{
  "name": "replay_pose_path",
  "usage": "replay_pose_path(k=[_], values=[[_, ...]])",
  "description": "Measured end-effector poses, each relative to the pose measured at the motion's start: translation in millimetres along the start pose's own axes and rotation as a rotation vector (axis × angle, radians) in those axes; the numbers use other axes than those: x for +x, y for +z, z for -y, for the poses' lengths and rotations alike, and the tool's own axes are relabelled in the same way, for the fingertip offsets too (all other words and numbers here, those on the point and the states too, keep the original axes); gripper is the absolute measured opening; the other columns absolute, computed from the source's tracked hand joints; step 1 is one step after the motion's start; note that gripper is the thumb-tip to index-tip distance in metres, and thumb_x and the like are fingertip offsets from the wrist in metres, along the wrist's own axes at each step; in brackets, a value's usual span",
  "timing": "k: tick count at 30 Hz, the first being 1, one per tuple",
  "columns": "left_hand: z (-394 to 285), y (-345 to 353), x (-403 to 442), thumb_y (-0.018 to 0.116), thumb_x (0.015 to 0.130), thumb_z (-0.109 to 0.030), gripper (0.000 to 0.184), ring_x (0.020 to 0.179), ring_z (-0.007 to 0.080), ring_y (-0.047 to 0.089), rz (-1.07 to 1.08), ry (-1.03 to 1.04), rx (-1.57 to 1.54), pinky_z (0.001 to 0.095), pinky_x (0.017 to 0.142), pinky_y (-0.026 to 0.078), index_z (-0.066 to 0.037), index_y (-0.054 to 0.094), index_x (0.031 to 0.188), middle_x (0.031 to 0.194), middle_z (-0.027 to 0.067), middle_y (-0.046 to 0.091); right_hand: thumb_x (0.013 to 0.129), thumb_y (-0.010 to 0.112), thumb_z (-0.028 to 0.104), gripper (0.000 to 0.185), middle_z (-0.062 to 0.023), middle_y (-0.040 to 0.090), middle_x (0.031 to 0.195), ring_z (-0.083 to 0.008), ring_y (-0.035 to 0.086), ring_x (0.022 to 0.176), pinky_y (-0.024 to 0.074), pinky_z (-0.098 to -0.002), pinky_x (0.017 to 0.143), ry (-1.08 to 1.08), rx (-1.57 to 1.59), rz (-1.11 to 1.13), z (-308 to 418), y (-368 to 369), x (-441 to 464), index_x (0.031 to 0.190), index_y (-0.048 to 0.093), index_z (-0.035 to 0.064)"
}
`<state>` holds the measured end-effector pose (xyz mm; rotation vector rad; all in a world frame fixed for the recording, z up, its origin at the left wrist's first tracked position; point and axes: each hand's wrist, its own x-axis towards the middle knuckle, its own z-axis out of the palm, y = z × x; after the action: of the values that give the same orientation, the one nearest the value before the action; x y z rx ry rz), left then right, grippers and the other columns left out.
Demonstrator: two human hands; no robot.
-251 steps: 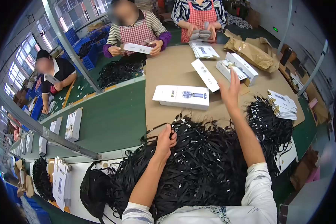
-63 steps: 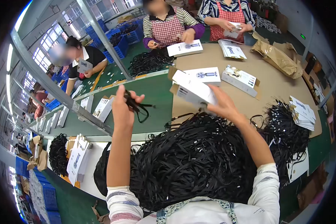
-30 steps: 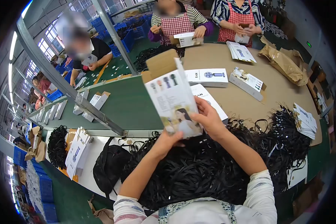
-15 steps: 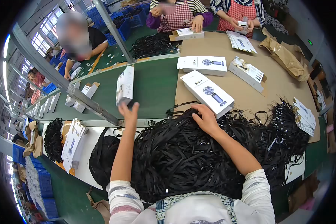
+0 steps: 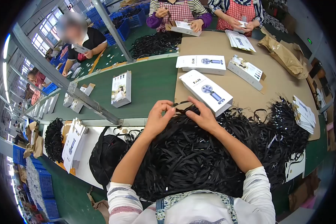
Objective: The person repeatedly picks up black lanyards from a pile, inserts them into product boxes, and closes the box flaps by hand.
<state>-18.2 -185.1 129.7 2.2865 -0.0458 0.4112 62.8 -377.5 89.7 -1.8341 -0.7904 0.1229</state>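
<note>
A large heap of black straps [image 5: 175,156] spreads in front of me. At its far edge, my left hand [image 5: 160,116] has its thumb and fingers pinched on a black strap [image 5: 180,111]. My right hand [image 5: 202,116] is closed around the same strap, thumb and index finger bent toward the left hand. Just beyond my right hand, a white fan box [image 5: 207,91] lies with its printed face up. Farther left, another white box [image 5: 121,89] rests on the green conveyor belt [image 5: 153,82], apart from both hands.
More fan boxes [image 5: 201,64] lie on the cardboard sheet [image 5: 287,100]. Flat cartons [image 5: 74,145] are stacked at left, others [image 5: 304,115] at right. A metal post [image 5: 89,102] stands over the belt's near edge. Several people work across the table and along the belt.
My left hand has moved right, from beside the box on the belt to the strap near my right hand. That box has shifted slightly left and now lies turned on the belt.
</note>
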Motion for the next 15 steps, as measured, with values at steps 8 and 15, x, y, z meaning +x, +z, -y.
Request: replay_pose_path(k=[8,15], values=[[-111,-74,43,0.048,0.093,-0.023,0.016,0.047,0.0042,0.037,0.079,-0.118,-1.398,0.0172,0.040,0.030,-0.007,0.048,0.095,0.073,-0.0007,0.047,0.088,0.056,0.022,0.029,-0.0035,0.058,0.108,-0.0130,0.051,0.104,0.0389,-0.0301,0.093,-0.030,0.666,0.937,109,21,-12,0.108,0.054,0.0023],[-127,-96,71,0.055,0.090,-0.024,0.023,0.048,-0.0003,0.030,-0.351,0.000,-0.835,0.0163,0.041,0.022,-0.002,0.063,0.091,0.067,-0.0062,0.049,0.091,0.049,0.022,0.022,-0.0132,0.058,0.080,-0.0277,0.058,0.077,0.0478,-0.0353,0.069,-0.592,0.081,0.920,178,4,-48,0.088,0.055,0.0012]])
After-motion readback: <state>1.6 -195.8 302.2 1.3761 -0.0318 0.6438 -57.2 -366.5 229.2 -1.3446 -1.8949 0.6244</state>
